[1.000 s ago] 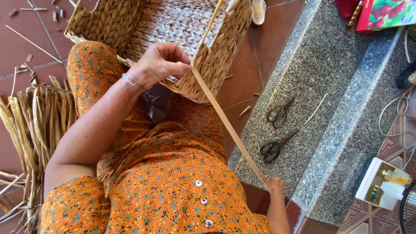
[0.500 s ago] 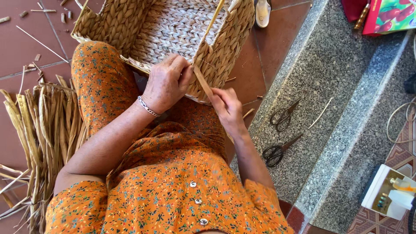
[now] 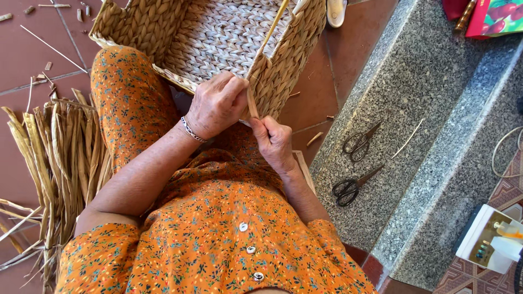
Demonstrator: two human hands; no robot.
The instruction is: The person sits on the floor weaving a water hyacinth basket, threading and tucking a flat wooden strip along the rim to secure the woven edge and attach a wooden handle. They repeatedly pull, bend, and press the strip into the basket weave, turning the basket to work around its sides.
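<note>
Flat straw strip (image 3: 252, 103) sits at near corner of woven basket (image 3: 218, 38), which rests on person's lap over tiled floor. Left hand (image 3: 217, 104) curled shut, pinching strip w/ thumb & fingers against basket rim. Right hand (image 3: 274, 142) just below, fingers closed on strip's lower end. Dried straw bundle (image 3: 60, 158) lies left on floor; two scissors (image 3: 357, 166) on granite step to the right.

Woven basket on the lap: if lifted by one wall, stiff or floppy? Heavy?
Probably light for its size: the woven basket is plaited from dried fibre like the loose stalks on the floor. Likely semi-stiff; its walls stand upright unaided, though the rim may flex under the left hand. Unlikely to slip, since the braid looks rough, and its flat base should not roll.
</note>
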